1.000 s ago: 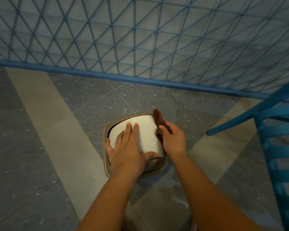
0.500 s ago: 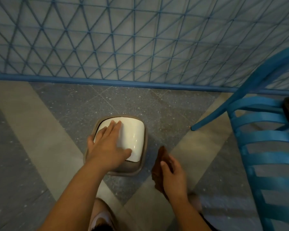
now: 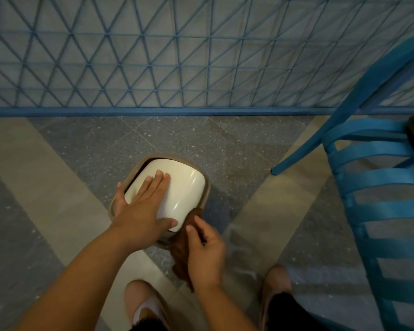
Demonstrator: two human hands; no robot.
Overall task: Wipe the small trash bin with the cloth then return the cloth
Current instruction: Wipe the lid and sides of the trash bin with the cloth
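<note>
On the far left we see the floor [image 3: 46, 187], with gray speckled tiles and wide pale stripes running across it. Behind it, along the top, stands a blue fence [image 3: 153, 56] made of thin bars that cross into lots of triangles, with a thick blue rail at its bottom. Moving right, we come to our left hand [image 3: 142, 209]. It lies flat on the small trash bin [image 3: 184, 187], with the fingers straight and close together on the white lid and the thumb stretched out along the near edge of the lid. The little finger sticks out over the left rim. The bin sits on the floor in the middle, a bit in front of the fence. It has a white rounded lid and a tan rim all around it. Just to the right of that hand is our right hand [image 3: 207, 252]. Its fingers are curled and they pinch the brown cloth [image 3: 181, 256] with the thumb. The cloth is bunched up and its top end touches the near right corner of the bin, down by the rim. The rest of the cloth hangs down under the hand. Below the hands we see our two feet in pale shoes [image 3: 276, 280] on the floor. On the far right stands a blue chair [image 3: 380, 177] with flat slats, and one of its legs rests on the floor near the bin.
</note>
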